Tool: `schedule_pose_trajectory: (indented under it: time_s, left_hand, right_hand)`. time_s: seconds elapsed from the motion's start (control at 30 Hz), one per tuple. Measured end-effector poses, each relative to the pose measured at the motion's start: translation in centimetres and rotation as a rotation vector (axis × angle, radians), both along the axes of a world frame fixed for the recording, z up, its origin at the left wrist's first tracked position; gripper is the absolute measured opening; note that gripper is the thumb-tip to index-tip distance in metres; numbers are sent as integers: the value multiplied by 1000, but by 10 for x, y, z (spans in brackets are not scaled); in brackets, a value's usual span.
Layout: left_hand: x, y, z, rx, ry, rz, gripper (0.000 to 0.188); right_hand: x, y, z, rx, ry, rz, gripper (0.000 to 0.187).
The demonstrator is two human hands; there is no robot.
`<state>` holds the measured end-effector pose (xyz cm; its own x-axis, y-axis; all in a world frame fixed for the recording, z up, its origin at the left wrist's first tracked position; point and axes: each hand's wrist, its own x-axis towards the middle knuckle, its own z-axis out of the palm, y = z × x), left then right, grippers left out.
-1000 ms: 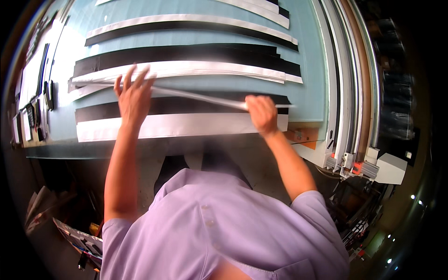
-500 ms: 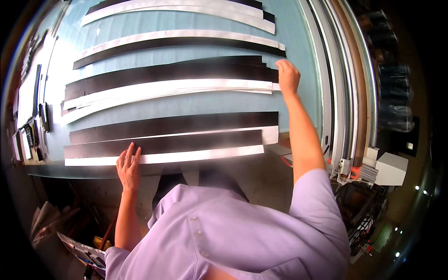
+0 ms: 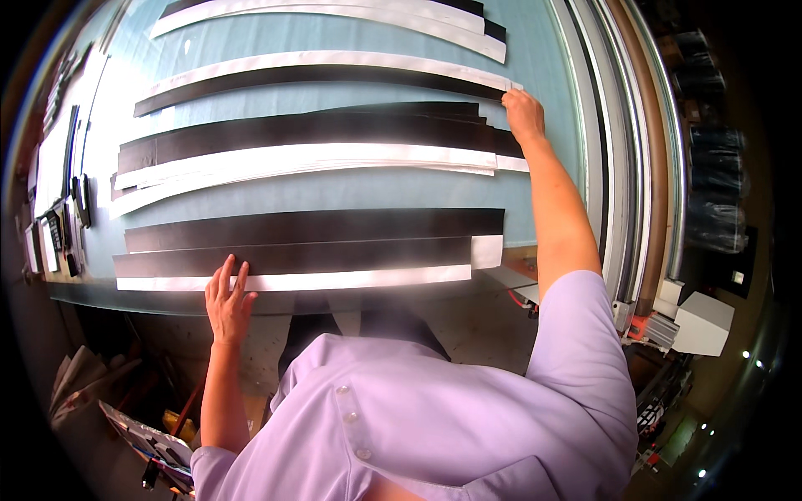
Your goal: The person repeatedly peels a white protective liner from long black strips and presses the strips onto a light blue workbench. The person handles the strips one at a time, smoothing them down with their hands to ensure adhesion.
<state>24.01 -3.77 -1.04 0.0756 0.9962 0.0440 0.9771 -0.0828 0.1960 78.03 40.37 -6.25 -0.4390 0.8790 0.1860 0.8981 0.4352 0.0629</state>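
Observation:
Several long strips, each part black and part white, lie crosswise on a pale blue-green table [image 3: 376, 188]. My left hand [image 3: 228, 301] rests with fingers spread on the nearest strip [image 3: 351, 257], close to the table's front edge. Behind that strip lies another strip [image 3: 334, 225], partly covered by it. My right arm reaches far across to the right. There my right hand [image 3: 525, 115] is closed at the right end of a curved strip [image 3: 334, 75], and the fingertips seem to pinch its corner. A fanned stack of strips [image 3: 317, 134] lies just in front of that one.
At the far side lie more strips [image 3: 359, 12]. Metal rails [image 3: 622, 167] run along the table's right side, with a white box [image 3: 704, 324] near their front end. Dark tools [image 3: 81, 200] lie at the left edge. Dark plastic-wrapped rolls [image 3: 717, 188] are at far right.
My right hand has moved away from me, from the stack's right end to the end of the curved strip behind it. My left hand stays on the nearest strip. The view has shifted slightly.

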Motion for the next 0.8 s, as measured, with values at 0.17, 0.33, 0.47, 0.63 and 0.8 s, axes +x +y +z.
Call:
schedule_pose_trajectory:
  time_s: [0.17, 0.33, 0.47, 0.63, 0.8]
  left_hand:
    - [-1, -5, -4, -48, -6, 14, 58]
    - [2, 1, 5, -83, -30, 17, 67]
    - [16, 8, 12, -121, 0, 99, 69]
    - [123, 57, 58, 80, -232, -8, 89]
    - [189, 94, 89, -324, -383, -473, 21]
  right_hand:
    - [-3, -5, 14, 36, 115, 35, 15]
    - [5, -21, 39, -107, 178, -34, 13]
    - [-26, -73, 92, 240, 602, 58, 13]
    - [-93, -266, 121, -115, 980, 227, 18]
    - [-102, -391, 104, -464, 1267, -234, 10]
